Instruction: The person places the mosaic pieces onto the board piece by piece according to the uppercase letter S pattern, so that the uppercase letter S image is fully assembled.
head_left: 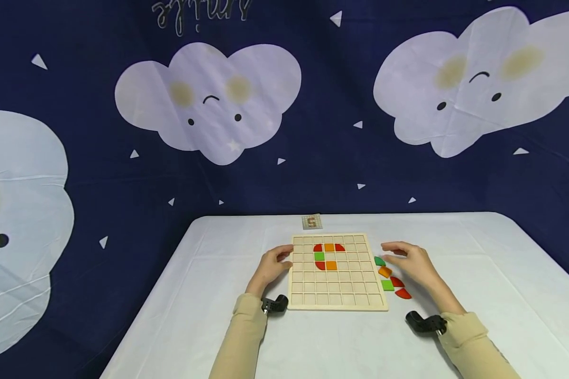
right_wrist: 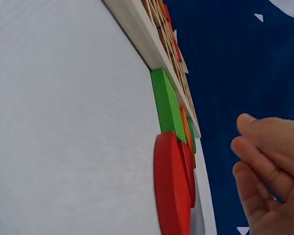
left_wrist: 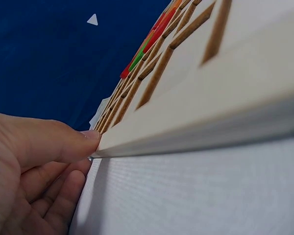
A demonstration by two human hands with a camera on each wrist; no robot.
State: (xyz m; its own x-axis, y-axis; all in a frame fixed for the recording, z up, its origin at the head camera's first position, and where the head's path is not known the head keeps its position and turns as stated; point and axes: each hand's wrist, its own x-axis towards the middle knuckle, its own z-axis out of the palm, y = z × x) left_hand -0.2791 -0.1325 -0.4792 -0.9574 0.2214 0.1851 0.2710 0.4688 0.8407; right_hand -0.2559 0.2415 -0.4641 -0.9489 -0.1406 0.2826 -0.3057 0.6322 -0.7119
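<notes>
A wooden grid board [head_left: 355, 289] lies on the table. Its upper squares carry an orange square [head_left: 329, 247], a green square [head_left: 319, 256] and several red quarter-round pieces [head_left: 340, 247]. At the left edge my left hand [head_left: 271, 267] holds the board, thumb on the rim and other fingers curled beside it in the left wrist view. My right hand [head_left: 412, 264] hovers right of the board, fingers bent and apart, holding nothing. Below and beside it are a dark green piece [head_left: 380, 260], an orange piece [head_left: 385, 271], a light green square [right_wrist: 167, 105] and red quarter-rounds [right_wrist: 171, 186].
A small picture card [head_left: 312, 221] lies behind the board, showing a shape on a grid. White cloth covers the table [head_left: 218, 263]. Behind it hangs a dark blue curtain [head_left: 332, 179] with clouds. Each wrist wears a black camera mount [head_left: 424, 322].
</notes>
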